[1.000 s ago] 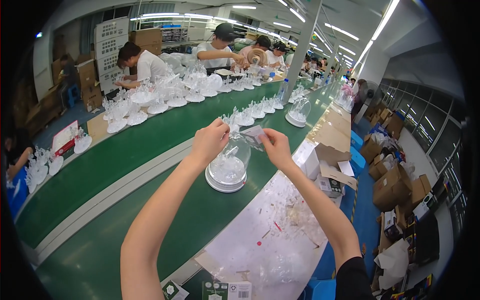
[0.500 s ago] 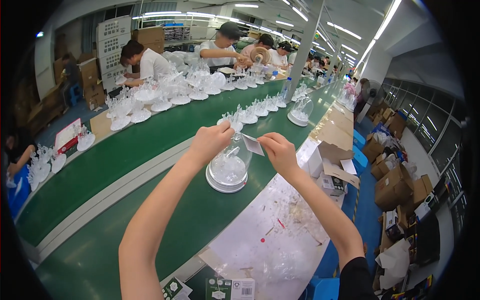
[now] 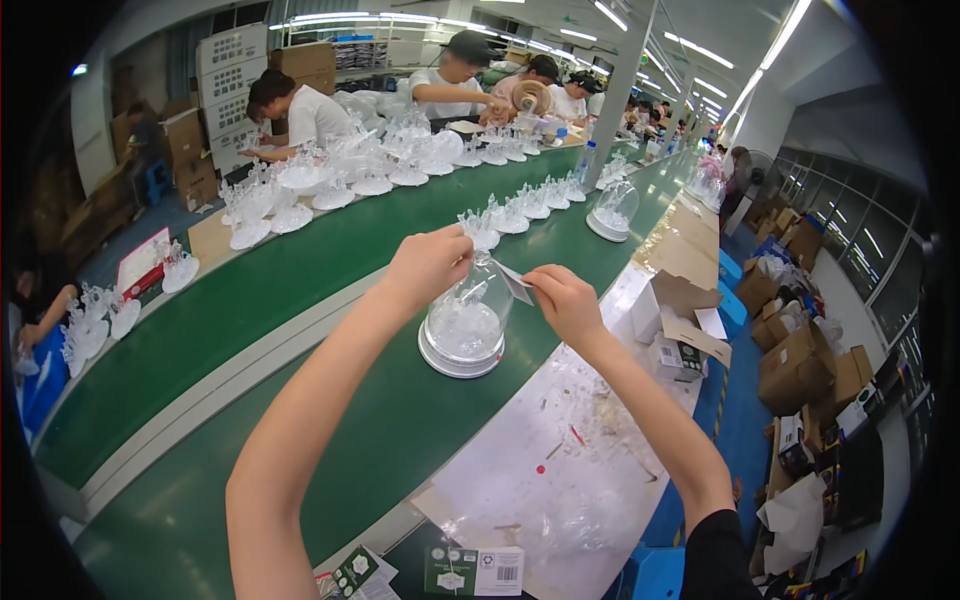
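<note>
A clear dome (image 3: 468, 318) on a round white base stands on the green belt in front of me, with whitish clear pieces inside. Over its top, my left hand (image 3: 432, 264) is closed in a pinch; what its fingertips hold is hidden. My right hand (image 3: 566, 302), at the dome's upper right, pinches the edge of a small white tag (image 3: 514, 284). The tag is tilted and hangs close to the glass. Whether a string joins it to the dome's top is too fine to tell.
Several clear figurines (image 3: 530, 203) line the belt beyond, near a second dome (image 3: 612, 212). More crowd the far bench (image 3: 210, 240), where people work. On my right are a littered white sheet (image 3: 530, 480) and an open carton (image 3: 685, 310). A green-and-white box (image 3: 475, 571) lies nearest me.
The whole view has shifted slightly, moving the far scene rightward. The tag has turned and shows a narrower face. Both hands keep their pinches by the dome's top.
</note>
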A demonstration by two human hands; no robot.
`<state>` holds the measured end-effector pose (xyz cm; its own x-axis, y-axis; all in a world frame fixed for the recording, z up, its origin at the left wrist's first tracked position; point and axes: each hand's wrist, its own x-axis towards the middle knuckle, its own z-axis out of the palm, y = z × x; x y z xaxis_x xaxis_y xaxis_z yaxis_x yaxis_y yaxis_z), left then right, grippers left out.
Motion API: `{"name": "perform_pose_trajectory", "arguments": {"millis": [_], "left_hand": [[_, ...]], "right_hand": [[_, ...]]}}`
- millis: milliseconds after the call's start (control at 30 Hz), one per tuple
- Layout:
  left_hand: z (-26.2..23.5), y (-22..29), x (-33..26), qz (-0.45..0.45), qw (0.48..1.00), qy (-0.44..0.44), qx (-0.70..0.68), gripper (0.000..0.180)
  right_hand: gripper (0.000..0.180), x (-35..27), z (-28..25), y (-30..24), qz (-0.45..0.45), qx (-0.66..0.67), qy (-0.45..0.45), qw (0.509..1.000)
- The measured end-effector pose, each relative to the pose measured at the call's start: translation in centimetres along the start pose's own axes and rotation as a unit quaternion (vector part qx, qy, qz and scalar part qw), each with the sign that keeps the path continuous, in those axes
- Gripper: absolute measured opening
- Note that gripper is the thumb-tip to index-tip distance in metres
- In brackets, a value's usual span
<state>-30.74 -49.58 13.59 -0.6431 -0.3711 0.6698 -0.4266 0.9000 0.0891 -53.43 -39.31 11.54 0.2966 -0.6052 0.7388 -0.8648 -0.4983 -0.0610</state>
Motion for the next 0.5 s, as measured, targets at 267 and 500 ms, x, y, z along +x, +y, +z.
{"name": "perform_pose_trajectory", "arguments": {"millis": [267, 500], "left_hand": [[0.9, -0.5, -0.7, -0.162, 0.963, 0.056, -0.208, 0.012], [0.1, -1.0, -1.6, -0.226, 0.928, 0.044, -0.293, 0.012]], "right_hand": [[0.018, 2.5, -2.0, -0.7, 0.099, 0.192, -0.017, 0.976], [0.033, 4.9, -0.4, -5.5, 0.076, 0.056, -0.100, 0.990]]}}
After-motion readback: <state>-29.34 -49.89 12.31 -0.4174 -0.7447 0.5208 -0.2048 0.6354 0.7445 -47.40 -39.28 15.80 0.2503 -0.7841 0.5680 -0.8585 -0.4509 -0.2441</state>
